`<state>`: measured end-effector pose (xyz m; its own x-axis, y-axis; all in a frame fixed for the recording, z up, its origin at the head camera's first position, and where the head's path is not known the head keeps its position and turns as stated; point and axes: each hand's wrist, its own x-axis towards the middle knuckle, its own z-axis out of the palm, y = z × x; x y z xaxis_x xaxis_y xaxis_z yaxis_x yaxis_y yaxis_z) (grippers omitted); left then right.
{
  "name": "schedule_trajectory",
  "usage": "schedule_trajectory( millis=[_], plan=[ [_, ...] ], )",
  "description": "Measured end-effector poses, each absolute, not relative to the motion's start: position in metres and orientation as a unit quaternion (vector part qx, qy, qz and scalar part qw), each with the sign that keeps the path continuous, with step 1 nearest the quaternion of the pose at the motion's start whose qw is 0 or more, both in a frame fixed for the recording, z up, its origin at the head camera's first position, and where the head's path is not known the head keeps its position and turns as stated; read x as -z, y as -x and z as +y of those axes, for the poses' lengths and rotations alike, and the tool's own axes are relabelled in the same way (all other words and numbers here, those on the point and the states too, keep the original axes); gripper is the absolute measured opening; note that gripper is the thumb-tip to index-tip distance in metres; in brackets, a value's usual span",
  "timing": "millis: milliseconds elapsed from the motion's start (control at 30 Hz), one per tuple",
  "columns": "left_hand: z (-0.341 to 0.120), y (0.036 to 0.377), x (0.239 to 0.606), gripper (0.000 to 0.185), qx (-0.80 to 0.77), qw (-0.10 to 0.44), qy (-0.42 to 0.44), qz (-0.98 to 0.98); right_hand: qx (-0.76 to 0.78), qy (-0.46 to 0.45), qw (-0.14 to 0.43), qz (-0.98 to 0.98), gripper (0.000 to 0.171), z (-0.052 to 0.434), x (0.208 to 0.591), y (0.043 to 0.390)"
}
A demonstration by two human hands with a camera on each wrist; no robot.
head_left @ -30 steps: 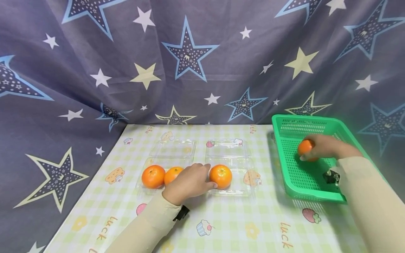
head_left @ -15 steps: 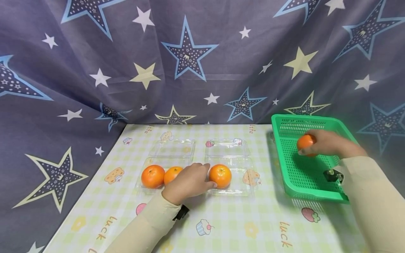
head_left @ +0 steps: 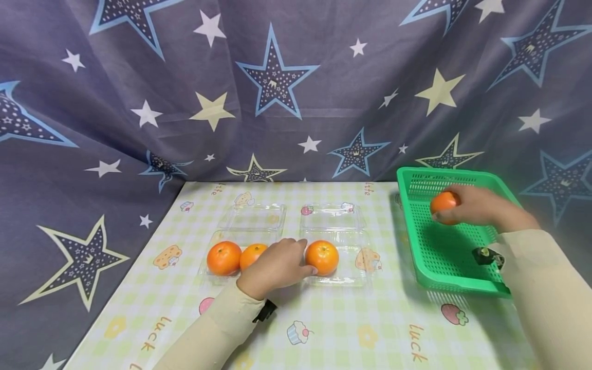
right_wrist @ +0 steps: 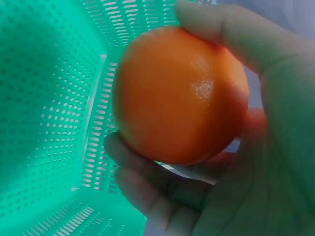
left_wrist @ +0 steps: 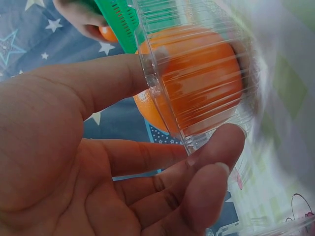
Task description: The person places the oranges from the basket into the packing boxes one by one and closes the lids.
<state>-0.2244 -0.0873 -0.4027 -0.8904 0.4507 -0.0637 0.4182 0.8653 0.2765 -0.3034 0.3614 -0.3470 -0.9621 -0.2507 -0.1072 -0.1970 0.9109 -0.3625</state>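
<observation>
My right hand (head_left: 476, 205) grips an orange (right_wrist: 179, 98) over the green basket (head_left: 430, 280), thumb on one side and fingers curled under the other. My left hand (head_left: 275, 267) holds the near left wall of the right-hand clear plastic clamshell box (head_left: 353, 280). In the left wrist view its thumb and index finger (left_wrist: 142, 156) reach over the rim beside an orange (head_left: 322, 258) inside, while other fingers curl outside the wall. Two more oranges sit in the left-hand clamshell box (head_left: 203, 272): one (head_left: 224, 258) fully visible, the other (head_left: 252, 254) partly hidden behind my left hand.
Both boxes lie with their clear lids (head_left: 252, 217) folded back, on a checked tablecloth (head_left: 361, 318) with printed cakes and fruit. A star-patterned curtain (head_left: 296, 144) hangs behind and at the left. The basket's raised rim stands at the table's right.
My right hand has raised the orange from the basket floor and shifted it slightly left and away. My left hand and the other oranges have stayed in place.
</observation>
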Motion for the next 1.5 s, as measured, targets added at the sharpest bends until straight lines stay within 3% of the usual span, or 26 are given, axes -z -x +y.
schedule_trajectory(
  millis=[200, 467, 933, 1367, 1500],
  plan=[
    [-0.087, 0.225, 0.403, 0.056, -0.132, 0.065, -0.224, 0.963, 0.164, 0.124, 0.064, 0.977, 0.069, 0.351, 0.336, 0.300],
    [-0.086, 0.224, 0.402, 0.060, -0.131, 0.071, -0.224, 0.963, 0.143, 0.139, 0.043, 0.979, 0.075, 0.335, 0.321, 0.292],
    [-0.087, 0.225, 0.401, 0.049, -0.132, 0.060, -0.230, 0.962, 0.140, 0.154, 0.028, 0.978, 0.075, 0.303, 0.306, 0.281],
    [-0.086, 0.222, 0.401, 0.060, -0.128, 0.068, -0.217, 0.965, 0.157, 0.154, 0.026, 0.975, 0.088, 0.272, 0.299, 0.262],
    [-0.086, 0.221, 0.400, 0.060, -0.128, 0.068, -0.215, 0.966, 0.163, 0.159, 0.013, 0.974, 0.083, 0.264, 0.298, 0.256]
  ],
)
